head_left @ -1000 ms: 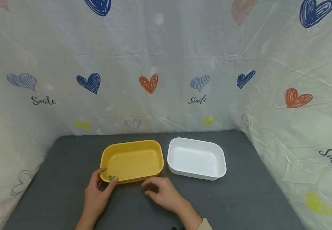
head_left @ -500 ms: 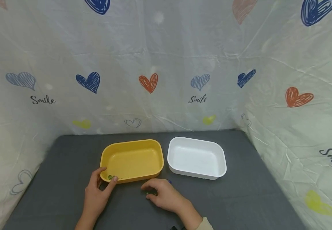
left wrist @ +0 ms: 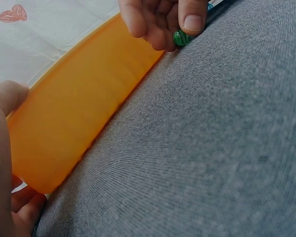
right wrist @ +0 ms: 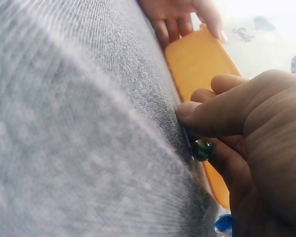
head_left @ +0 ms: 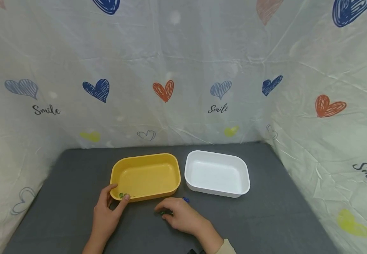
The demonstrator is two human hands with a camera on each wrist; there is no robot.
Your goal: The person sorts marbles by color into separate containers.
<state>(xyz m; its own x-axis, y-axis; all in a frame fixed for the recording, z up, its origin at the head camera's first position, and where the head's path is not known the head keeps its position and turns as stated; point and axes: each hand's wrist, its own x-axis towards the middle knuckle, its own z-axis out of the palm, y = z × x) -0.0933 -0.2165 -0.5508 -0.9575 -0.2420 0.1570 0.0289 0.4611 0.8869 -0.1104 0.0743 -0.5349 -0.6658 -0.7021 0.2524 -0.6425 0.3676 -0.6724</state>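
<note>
Marble (right wrist: pixel 202 149), green and glassy, sits at the curled right hand (head_left: pixel 179 213), just in front of the yellow tray. That hand is palm down near the bench, its fingers bent and its thumb tucked below them; whether they hold the marble or only arch over it, I cannot tell. In the head view it is reduced to green glints in the gap between thumb and fingertips, while both wrist views show the round glass clearly, close by the thumb. Right behind the knuckles, blue marbles (head_left: pixel 185 200) lie on the bench; the right wrist view shows blue glass low in its frame, partly cut off by the hand. The left hand (head_left: pixel 106 213) is well apart from the right and clamped on the near left corner of the yellow tray (head_left: pixel 149 176), one finger over the left rim and the thumb at the near rim. Only the head view looks into that tray, where green marbles (head_left: pixel 123 195) rest in the corner by the left thumb; the wrist views give just its outer wall. The white tray (head_left: pixel 217 173) stands to its right, near it on the grey-covered bench (head_left: pixel 266 218). Beyond hangs a pale sheet (head_left: pixel 189 46) printed with hearts and "Smile".
</note>
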